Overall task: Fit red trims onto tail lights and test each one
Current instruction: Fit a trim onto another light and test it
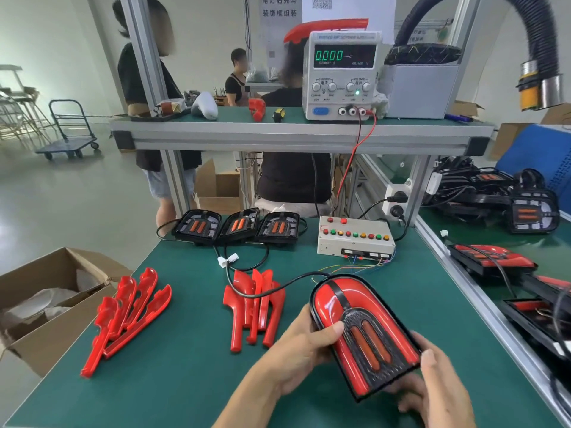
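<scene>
I hold a tail light (364, 332) with glossy red trims on both sides, tilted above the green mat. My left hand (306, 350) grips its left edge, thumb on the red trim. My right hand (432, 387) grips its lower right corner from beneath. A black cable runs from its top toward a white connector (228, 260). Two piles of loose red trims lie on the mat, one pile (123, 316) at left, the other pile (256, 307) in the middle. Three untrimmed tail lights (238, 225) stand in a row at the back.
A test box (355, 237) with coloured buttons sits behind the held light. The power supply (343, 74) on the upper shelf reads 0.000. An open cardboard box (46, 301) is at left. More tail lights (494, 261) crowd the bench at right. People stand beyond the frame.
</scene>
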`<move>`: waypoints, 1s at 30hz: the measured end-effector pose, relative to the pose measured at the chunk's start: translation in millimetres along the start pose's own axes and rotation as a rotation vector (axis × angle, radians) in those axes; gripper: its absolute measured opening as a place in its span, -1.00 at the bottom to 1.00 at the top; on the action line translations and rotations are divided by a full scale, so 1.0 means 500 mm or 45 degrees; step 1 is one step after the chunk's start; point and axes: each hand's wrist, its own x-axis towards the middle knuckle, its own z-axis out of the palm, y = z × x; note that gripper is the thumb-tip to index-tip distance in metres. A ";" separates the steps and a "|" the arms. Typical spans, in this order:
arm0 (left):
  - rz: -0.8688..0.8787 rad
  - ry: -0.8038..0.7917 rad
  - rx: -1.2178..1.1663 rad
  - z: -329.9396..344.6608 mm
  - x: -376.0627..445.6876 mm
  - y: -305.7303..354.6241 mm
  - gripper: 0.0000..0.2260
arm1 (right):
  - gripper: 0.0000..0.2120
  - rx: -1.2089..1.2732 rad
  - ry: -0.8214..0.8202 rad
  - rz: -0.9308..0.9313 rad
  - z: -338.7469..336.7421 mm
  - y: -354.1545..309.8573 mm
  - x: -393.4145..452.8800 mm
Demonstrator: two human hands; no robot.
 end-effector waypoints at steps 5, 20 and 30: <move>-0.112 -0.052 0.227 0.050 0.009 -0.031 -0.58 | -0.85 -0.297 0.078 -0.107 -0.039 -0.023 0.000; -0.340 1.277 1.585 -0.248 0.067 0.147 -0.65 | -0.85 -0.224 0.226 0.013 -0.158 -0.029 0.042; -0.151 1.416 1.279 -0.271 0.076 0.135 -0.84 | -0.83 -0.242 0.383 0.110 -0.141 -0.032 0.057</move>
